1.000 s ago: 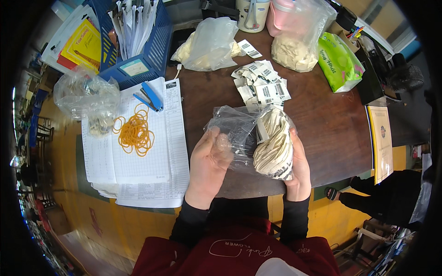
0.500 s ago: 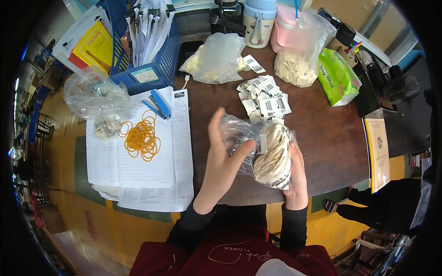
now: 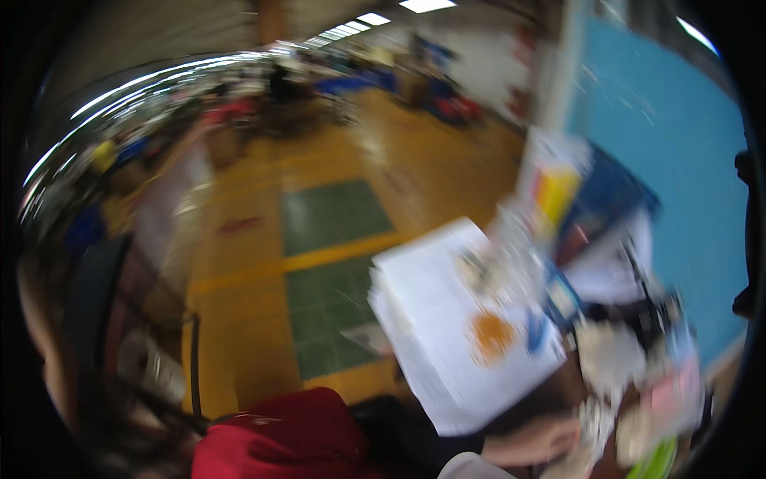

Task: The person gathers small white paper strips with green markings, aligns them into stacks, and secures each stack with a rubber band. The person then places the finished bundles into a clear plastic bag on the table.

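Note:
The picture is smeared by motion. My left hand (image 3: 533, 441), with its dark sleeve, reaches over the table at the lower right, its fingers too blurred to read. Right by its fingertips is a pale, blurred mass (image 3: 570, 465), perhaps the clear bag of cream-coloured labels. White printed labels (image 3: 594, 419) lie just beyond. My right hand is out of the picture. Left of the labels are the paper sheets (image 3: 435, 319) with a heap of orange rubber bands (image 3: 491, 335) on them. A blue stapler (image 3: 536, 331) lies beside the bands.
Behind the papers stand a clear plastic bag (image 3: 519, 255) and a blue file holder (image 3: 610, 203). Another bag of cream pieces (image 3: 610, 355), a pink container (image 3: 674, 395) and a green packet (image 3: 654, 461) are at right. A yellow and green floor (image 3: 335, 207) stretches beyond the table.
The view has swung left and up, bringing the floor and the room into sight. The table has shifted to the lower right. My right hand has gone out of view.

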The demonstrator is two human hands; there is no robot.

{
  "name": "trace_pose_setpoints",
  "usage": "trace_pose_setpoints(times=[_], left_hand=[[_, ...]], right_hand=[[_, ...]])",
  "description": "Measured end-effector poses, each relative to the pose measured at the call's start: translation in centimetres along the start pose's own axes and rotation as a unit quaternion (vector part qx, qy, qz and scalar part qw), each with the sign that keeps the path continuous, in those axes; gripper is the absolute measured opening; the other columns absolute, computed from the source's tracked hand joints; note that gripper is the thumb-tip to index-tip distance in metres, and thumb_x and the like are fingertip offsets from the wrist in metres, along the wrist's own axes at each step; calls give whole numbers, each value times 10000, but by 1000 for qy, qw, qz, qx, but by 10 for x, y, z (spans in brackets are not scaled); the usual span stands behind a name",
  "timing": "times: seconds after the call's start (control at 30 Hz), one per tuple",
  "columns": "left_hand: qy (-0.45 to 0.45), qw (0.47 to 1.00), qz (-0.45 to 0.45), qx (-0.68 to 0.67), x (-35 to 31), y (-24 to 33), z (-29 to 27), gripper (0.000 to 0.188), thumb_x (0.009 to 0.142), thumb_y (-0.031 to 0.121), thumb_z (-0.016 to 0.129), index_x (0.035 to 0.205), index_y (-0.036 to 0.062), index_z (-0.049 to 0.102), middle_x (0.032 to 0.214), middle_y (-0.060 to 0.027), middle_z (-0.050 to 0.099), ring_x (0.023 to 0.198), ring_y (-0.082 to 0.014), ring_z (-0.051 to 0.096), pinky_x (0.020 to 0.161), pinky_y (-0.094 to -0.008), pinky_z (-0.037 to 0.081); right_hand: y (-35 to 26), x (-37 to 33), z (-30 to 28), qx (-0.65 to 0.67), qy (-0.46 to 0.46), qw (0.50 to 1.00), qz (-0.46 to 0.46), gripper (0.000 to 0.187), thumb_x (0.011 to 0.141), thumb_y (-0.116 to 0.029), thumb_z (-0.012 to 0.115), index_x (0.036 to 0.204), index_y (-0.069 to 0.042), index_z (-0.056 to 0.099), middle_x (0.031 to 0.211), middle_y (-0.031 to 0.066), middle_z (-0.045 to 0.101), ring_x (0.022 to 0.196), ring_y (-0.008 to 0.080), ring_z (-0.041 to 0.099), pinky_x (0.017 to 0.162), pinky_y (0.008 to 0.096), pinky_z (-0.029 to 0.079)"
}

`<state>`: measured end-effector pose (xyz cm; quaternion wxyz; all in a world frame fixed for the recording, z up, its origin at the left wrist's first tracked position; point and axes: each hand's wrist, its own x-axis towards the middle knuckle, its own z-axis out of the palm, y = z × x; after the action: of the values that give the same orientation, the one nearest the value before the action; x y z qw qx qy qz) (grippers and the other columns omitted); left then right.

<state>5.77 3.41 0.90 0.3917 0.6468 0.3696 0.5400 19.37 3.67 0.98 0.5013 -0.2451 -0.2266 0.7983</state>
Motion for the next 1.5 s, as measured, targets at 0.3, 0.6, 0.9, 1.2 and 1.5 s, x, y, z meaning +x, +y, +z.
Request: trace_pose_setpoints(times=[0.3,0.6,0.9,1.2,1.5], left_hand=[[73,996,-50,-25,8,-26,-38,112,908,111,581,949,21,634,856,-141,650,843,-290,641,759,-394,503],[59,996,-55,-44,12,-36,-14,128,883,113,576,934,10,632,858,-142,653,817,-284,635,748,-398,499],[-89,988,-56,-110,47,-62,67,144,858,116,571,919,-1,629,860,-143,655,791,-279,629,737,-402,495],[-122,992,-32,-26,26,-39,77,352,967,133,564,1274,-28,504,1011,-301,677,968,-459,664,758,-496,527],[-229,966,-12,116,5,-17,73,396,1022,84,490,1373,-92,442,1413,-329,431,1300,-492,439,1081,-506,368]], right_hand=[[23,93,67,-162,-115,979,38,449,1088,-318,404,1439,-51,487,1335,109,623,1172,220,632,1037,401,505],[20,88,58,-175,-134,975,27,452,1092,-325,386,1439,-57,492,1329,101,628,1174,215,630,1058,405,489],[-26,62,5,-167,-55,983,-56,456,1095,-332,368,1440,-64,498,1323,94,633,1175,210,627,1079,409,473],[-65,-15,-76,34,25,985,-169,478,1081,-390,400,1438,-86,491,1353,92,624,1176,222,637,1019,394,526],[-52,-14,-65,4,287,894,-345,328,1031,-292,603,1241,-41,596,1113,68,691,990,136,668,873,300,538]])
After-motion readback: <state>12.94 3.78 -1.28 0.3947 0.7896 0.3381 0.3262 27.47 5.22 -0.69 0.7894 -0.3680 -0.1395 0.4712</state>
